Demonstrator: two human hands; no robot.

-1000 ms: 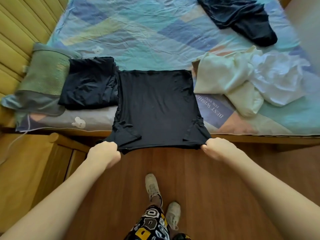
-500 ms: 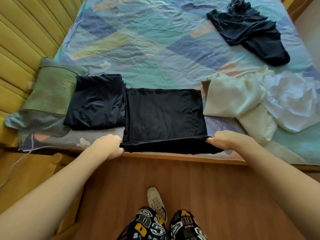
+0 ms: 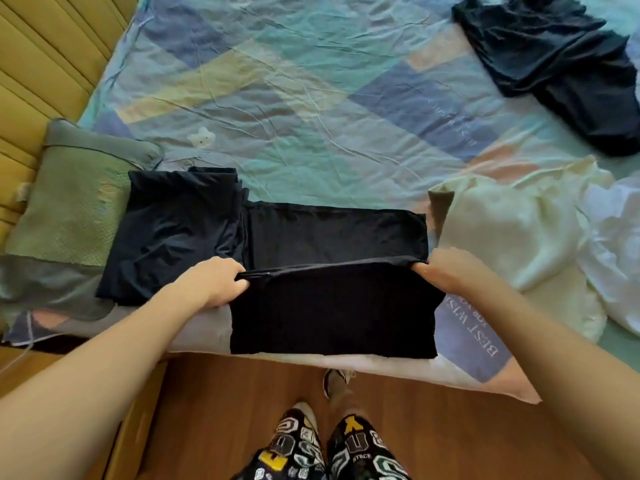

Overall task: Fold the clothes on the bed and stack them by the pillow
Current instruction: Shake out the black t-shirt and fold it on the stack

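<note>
Green pillow (image 3: 74, 206) sits far left with 1 folded dark garment (image 3: 173, 233) beside it — done. At the bed (image 3: 311, 98) edge the left hand (image 3: 214, 282) and right hand (image 3: 446, 271) each pinch the black shirt (image 3: 332, 306), half folded. Cream clothes (image 3: 512, 237), a white garment (image 3: 613, 251) and dark clothes (image 3: 554, 64) wait unfolded — likely most remains.

Black shirt (image 3: 332, 306), a second ago hanging off the bed edge by its hem, now doubled over onto itself. Left hand (image 3: 216, 284) and right hand (image 3: 446, 271) carried the gripped edge forward, apparently halfway up the cloth.
</note>
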